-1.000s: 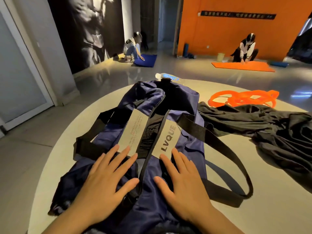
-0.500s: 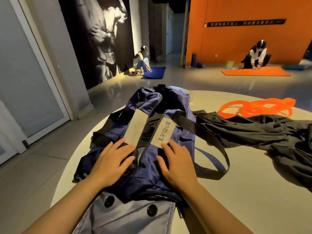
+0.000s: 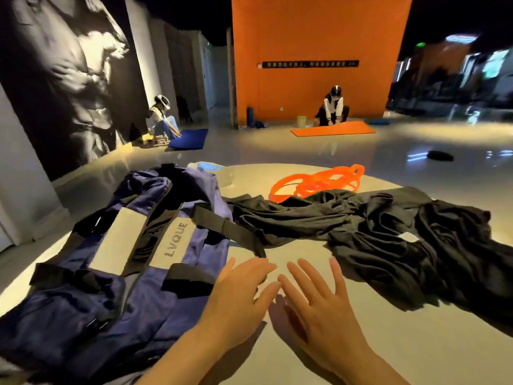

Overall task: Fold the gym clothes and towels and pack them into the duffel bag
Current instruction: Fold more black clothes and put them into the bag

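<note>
Both hands have left the duffel bag point(image 3: 116, 273); left hand point(image 3: 238, 298) and right hand point(image 3: 319, 304) now hover flat-fingered, holding nothing, over the table point(image 3: 416, 357). Likely heading for the unfolded black clothes point(image 3: 388, 240); folding not yet begun.

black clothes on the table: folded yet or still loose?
Still loose. The black clothes lie crumpled and spread across the table, right of the duffel bag. Both hands, left and right, are open and hold nothing.

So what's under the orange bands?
Mostly the bare table. The near edge of the orange bands lies partly hidden behind the black clothes, so what sits under that part cannot be seen.
</note>
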Demonstrator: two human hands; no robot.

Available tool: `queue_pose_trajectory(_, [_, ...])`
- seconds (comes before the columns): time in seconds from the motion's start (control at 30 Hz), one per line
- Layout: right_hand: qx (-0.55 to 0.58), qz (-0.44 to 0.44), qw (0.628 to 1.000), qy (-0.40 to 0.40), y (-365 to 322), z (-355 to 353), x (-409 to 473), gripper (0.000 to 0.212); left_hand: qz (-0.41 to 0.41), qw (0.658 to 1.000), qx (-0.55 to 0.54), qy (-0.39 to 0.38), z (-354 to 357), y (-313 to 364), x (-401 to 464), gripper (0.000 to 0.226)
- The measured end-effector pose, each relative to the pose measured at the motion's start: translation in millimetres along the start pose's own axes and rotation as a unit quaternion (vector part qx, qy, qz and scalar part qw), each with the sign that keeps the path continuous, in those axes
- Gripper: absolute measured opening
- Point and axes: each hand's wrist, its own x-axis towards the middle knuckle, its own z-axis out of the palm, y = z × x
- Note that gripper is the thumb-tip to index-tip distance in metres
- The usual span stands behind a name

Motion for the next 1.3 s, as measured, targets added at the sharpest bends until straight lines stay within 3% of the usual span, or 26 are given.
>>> queue_pose_trajectory(0.1, [-0.038, 0.092, 0.995, -0.032, 57.4, -9.5, -17.6, 0.06, -0.02, 0.999, 0.045, -0.01, 41.3, 17.3, 33.1, 0.047])
queue_pose_trajectory(0.2, [-0.069, 0.201, 0.976, -0.05, 113.9, -9.9, -26.6, 0.066, 0.036, 0.984, 0.173, -0.019, 70.4, 25.3, 61.9, 0.048])
queue_pose_trajectory(0.3, [-0.063, 0.313, 0.946, -0.051, 149.7, -1.7, -26.4, 0.071, 0.076, 0.976, 0.205, -0.003, 89.8, 20.8, 100.1, 0.051])
queue_pose_trajectory(0.37, [-0.05, 0.352, 0.933, -0.05, 157.3, 5.7, -23.8, 0.071, 0.039, 0.977, 0.208, -0.008, 96.6, 19.4, 125.8, 0.055])
queue_pose_trajectory(0.43, [-0.052, 0.358, 0.931, -0.05, 160.0, 13.5, -23.2, 0.069, -0.009, 0.978, 0.208, -0.007, 106.6, 11.4, 151.6, 0.058])
queue_pose_trajectory(0.53, [-0.052, 0.364, 0.93, -0.028, 166.1, 20.3, -25.3, 0.067, -0.06, 0.98, 0.179, -0.067, 117.5, 5.4, 170.7, 0.061])
queue_pose_trajectory(0.67, [-0.022, 0.371, 0.928, 0.001, 169.6, 24.4, -27.6, 0.061, -0.038, 0.981, 0.172, -0.076, 111.0, 8.6, 149.0, 0.06])
queue_pose_trajectory(0.8, [0.003, 0.374, 0.927, 0.013, 167.4, 20.2, -27.5, 0.06, -0.009, 0.985, 0.153, -0.082, 95.3, 26.8, 97.5, 0.09])
queue_pose_trajectory(0.97, [0.035, 0.378, 0.925, 0.008, 165.0, 12.0, -28.4, 0.058, 0.077, 0.988, 0.112, -0.067, 85.0, 50.7, 21.8, 0.052])
queue_pose_trajectory(1.1, [0.045, 0.38, 0.924, -0.005, 162.3, 5.6, -27.8, 0.06, 0.178, 0.98, 0.072, -0.056, 88.1, 68.1, -23.3, 0.044])
queue_pose_trajectory(1.3, [0.062, 0.371, 0.927, -0.013, 161.2, -0.3, -31.5, 0.059, 0.162, 0.981, -0.021, 0.099, 60.1, 111.1, 0.1, 0.038])
